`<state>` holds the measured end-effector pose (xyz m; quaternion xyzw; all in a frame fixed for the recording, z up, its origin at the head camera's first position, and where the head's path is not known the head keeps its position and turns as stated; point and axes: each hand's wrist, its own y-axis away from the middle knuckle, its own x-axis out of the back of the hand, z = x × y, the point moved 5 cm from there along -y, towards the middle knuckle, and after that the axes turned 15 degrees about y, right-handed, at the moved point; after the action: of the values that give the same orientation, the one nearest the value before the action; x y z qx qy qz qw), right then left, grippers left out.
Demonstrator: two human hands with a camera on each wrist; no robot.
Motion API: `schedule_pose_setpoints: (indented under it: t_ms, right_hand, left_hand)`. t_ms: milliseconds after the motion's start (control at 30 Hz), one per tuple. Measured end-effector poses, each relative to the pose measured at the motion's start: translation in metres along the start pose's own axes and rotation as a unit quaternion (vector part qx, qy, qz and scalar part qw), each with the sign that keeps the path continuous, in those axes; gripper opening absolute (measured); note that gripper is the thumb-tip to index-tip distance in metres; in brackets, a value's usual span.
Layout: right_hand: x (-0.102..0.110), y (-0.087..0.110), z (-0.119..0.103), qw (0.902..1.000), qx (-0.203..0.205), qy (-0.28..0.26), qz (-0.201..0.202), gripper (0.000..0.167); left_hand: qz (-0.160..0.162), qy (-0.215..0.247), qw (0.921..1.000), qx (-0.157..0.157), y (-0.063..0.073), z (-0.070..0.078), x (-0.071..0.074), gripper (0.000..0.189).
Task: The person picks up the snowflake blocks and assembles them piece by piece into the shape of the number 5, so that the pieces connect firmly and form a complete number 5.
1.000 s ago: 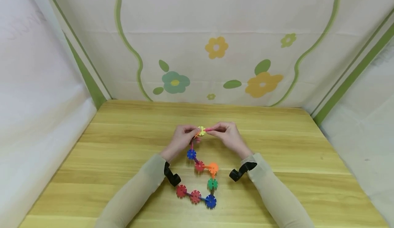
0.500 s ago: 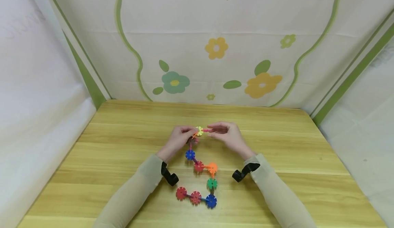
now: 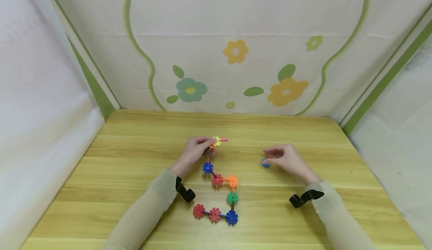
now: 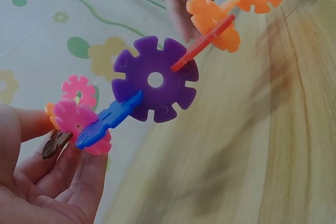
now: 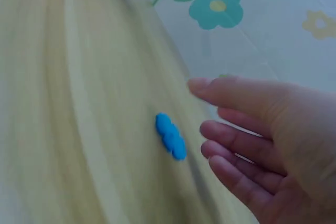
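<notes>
A chain of interlocking plastic snowflake discs [image 3: 217,180] runs from the left hand back toward the person in the head view. My left hand [image 3: 194,150] pinches it near its far end, around a brown disc [image 4: 55,144]. Beyond the fingertips stick out a yellow disc [image 3: 216,141] and a pink disc [image 3: 224,140]. To the right, my right hand [image 3: 285,159] has its fingers spread and loosely bent. Just off its fingertips is a loose blue snowflake disc [image 5: 170,136], seen edge-on; in the right wrist view a gap separates them.
The wooden table [image 3: 135,130] ends at a white flowered cloth wall [image 3: 202,55] at the back, with white cloth at both sides. The near end of the chain, with two red discs [image 3: 214,214] and a dark blue disc [image 3: 232,217], lies close to the person.
My right hand has let go of the pink disc at the chain's end and moved right and toward the person. The loose blue disc has come into sight. My left hand has shifted slightly left.
</notes>
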<state>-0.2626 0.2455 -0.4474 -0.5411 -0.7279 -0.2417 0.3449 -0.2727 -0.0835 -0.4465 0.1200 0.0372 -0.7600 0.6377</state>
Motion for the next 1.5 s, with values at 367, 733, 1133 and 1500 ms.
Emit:
schedule_pose_setpoints:
  t_ms: [367, 733, 1133, 1500]
  right_hand:
    - [-0.004, 0.009, 0.007, 0.9965, 0.006, 0.074, -0.038, 0.025]
    - [-0.005, -0.003, 0.006, 0.9988, -0.023, 0.005, -0.042, 0.029]
    - [-0.028, -0.045, -0.059, 0.9673, -0.058, -0.247, 0.015, 0.032]
    - [-0.052, -0.055, -0.072, 0.9518, -0.062, -0.299, 0.029, 0.025]
  left_hand:
    - [-0.003, -0.008, 1.0, 0.0, 0.0, -0.001, 0.0, 0.021]
    - [-0.005, -0.019, 0.9998, -0.003, -0.001, -0.002, -0.003, 0.023]
    - [-0.016, 0.018, 0.9997, 0.0, 0.002, -0.002, -0.005, 0.023]
    - [-0.012, 0.021, 0.9997, 0.0, 0.0, -0.003, -0.006, 0.022]
